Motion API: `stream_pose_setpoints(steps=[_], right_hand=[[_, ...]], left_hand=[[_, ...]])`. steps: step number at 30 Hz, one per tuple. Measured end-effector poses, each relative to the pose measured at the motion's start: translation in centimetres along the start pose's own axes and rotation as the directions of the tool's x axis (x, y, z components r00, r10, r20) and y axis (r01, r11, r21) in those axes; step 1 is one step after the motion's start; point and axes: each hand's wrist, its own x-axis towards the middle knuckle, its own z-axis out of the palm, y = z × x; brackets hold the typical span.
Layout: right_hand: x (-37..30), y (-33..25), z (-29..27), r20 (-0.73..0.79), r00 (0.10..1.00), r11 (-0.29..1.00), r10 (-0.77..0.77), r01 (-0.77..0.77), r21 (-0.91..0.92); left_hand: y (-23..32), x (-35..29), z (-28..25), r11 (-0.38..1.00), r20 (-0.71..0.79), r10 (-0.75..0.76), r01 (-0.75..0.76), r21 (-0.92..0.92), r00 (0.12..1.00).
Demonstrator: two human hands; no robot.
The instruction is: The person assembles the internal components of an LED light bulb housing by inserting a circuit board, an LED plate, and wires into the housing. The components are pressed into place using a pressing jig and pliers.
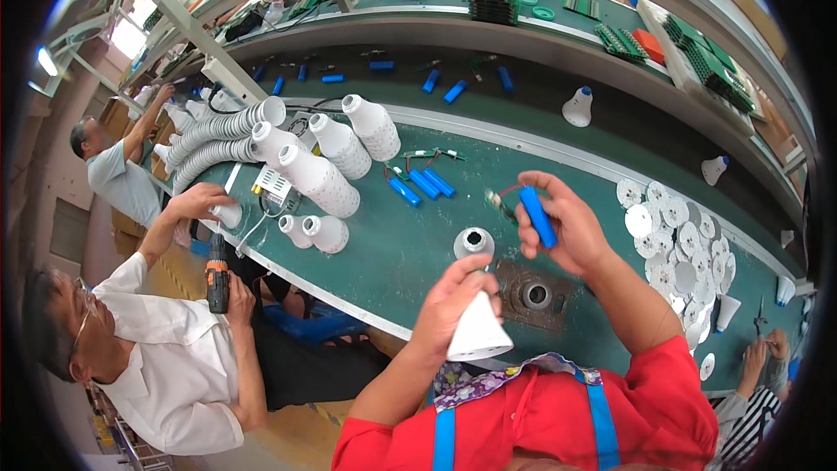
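Note:
My left hand is closed around a white cone-shaped plastic housing, its wide end tilted down toward me. In my right hand, raised above the bench, is a blue cylindrical battery. A small green circuit board dangles from the battery on a red wire. Between and beyond my hands, another white housing stands with its narrow opening up. A brown metal fixture with a round socket lies on the green bench, close beneath my hands. Farther off rest several wired blue batteries.
Stacked white housings stand at the left, near a metal power supply. Many white discs cover the right side. Batteries lie along a dark belt behind the bench. A co-worker at left holds a drill.

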Motion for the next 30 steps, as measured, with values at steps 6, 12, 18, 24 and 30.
stream_pose_setpoints(steps=[6,12,18,24,30], right_hand=[[-7.4,2.9,-0.1,0.079,0.994,0.996,-0.075,0.070,0.056],[-12.1,3.4,-3.3,0.059,0.998,0.957,-0.025,0.042,-0.287],[-14.2,3.9,-4.6,0.040,0.999,0.924,-0.017,0.032,-0.382],[-15.1,3.7,-4.5,0.086,0.996,0.828,-0.033,0.075,-0.555],[-15.2,3.7,-5.6,0.266,0.964,0.656,0.020,0.188,-0.731]], left_hand=[[-3.4,0.6,2.6,0.987,0.075,-0.065,0.053,0.153,0.995],[-4.3,-1.1,2.9,0.904,0.039,-0.083,0.059,0.423,0.996],[-3.7,-2.5,3.2,0.559,0.172,-0.101,-0.087,0.825,0.980],[-3.1,-2.6,3.8,0.542,0.144,-0.355,0.078,0.837,0.924],[-3.4,-2.5,3.1,0.503,0.201,-0.473,0.076,0.861,0.857]])
